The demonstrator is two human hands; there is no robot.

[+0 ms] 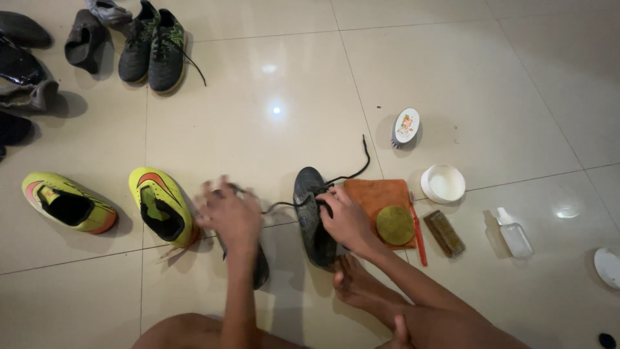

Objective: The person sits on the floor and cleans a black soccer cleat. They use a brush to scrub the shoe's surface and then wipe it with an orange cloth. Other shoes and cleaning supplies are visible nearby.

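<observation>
Right hand [345, 220] clamped on dark football boot [312, 216] on floor tile by orange cloth [378, 197]; left hand [229, 213] blurred, grip unclear, over second boot [258, 265]. Best: pin boot, keep lace [352, 169] slack

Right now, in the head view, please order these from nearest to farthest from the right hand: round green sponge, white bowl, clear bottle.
From the right hand:
1. Round green sponge, just right, on the orange cloth.
2. White bowl, farther right and up.
3. Clear bottle, far right.

Warm, dim overhead light glares off the glossy floor tiles [276, 110]; the left hand [227, 213] is motion-blurred.
</observation>
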